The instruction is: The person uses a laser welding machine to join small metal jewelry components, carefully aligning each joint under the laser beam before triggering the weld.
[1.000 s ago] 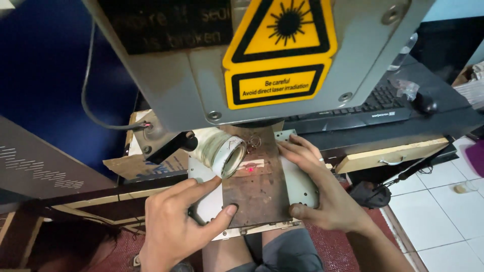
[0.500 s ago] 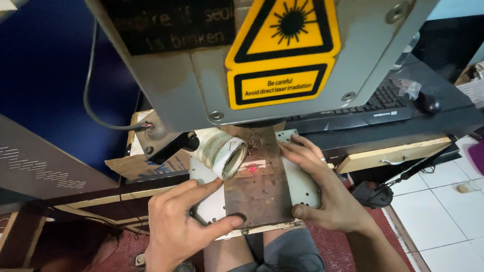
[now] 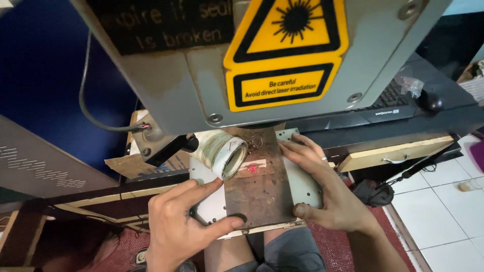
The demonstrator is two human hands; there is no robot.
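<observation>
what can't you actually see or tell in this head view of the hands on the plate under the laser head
- Back of the rusty plate: hidden by the grey machine housing.
- Small piece under the red dot: too small to identify.
- Left hand palm: turned away from the camera.
- Right hand wrist: cut off by the bottom edge.
- Keyboard: mostly hidden behind the housing.

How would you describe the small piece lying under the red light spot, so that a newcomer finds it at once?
Start at the big grey machine head with its yellow warning sticker. Below it lies a rusty brown plate, steadied by the left hand and right hand. On it, beside the round lens barrel, lies the small pale strip, the only thing carrying a red dot.
</observation>
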